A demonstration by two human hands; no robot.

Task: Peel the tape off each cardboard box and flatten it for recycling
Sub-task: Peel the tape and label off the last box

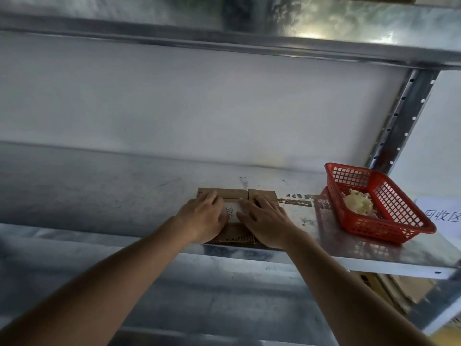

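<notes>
Flattening step: left hand (204, 218) and right hand (264, 221), fingers spread flat, press box (234, 193) at frame centre. Next, probably: check for remaining tape.

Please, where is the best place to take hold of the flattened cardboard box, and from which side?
Probably the near edge of the box, from the front: it lies flat at the shelf lip, so fingers could slide under there.

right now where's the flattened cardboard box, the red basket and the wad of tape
flattened cardboard box (220, 192): head view, far left flap beyond the fingers
red basket (396, 198): head view, mesh of right side wall
wad of tape (358, 203): head view, middle of the pale crumpled clump inside the basket
</notes>
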